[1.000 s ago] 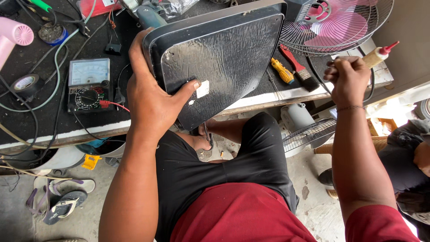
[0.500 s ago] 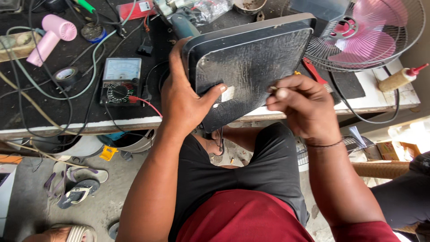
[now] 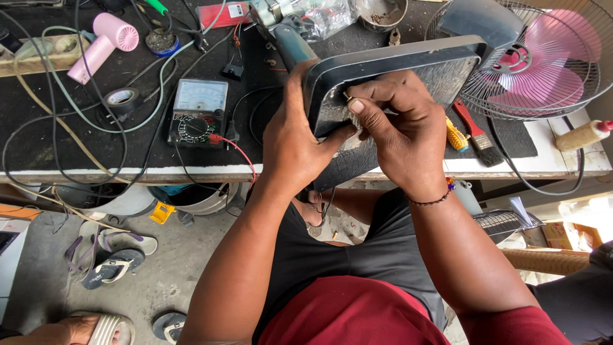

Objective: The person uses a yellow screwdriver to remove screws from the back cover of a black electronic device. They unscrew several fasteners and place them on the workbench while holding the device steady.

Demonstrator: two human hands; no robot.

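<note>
A dark flat panel with a pale grey rim is tilted up over the front edge of the workbench. My left hand grips its left edge, thumb on the rough inner face. My right hand is pressed against the panel's lower left part, fingers pinched on something small that I cannot make out.
On the bench lie an analogue meter with a red lead, a pink hair dryer, black tape, cables, a paintbrush, a yellow-handled screwdriver and a bottle. A pink fan stands at right. Sandals lie on the floor.
My right hand came from the bottle at the right over to the panel and now presses on its lower left part. The panel sits lower and flatter; my left hand keeps its grip.
</note>
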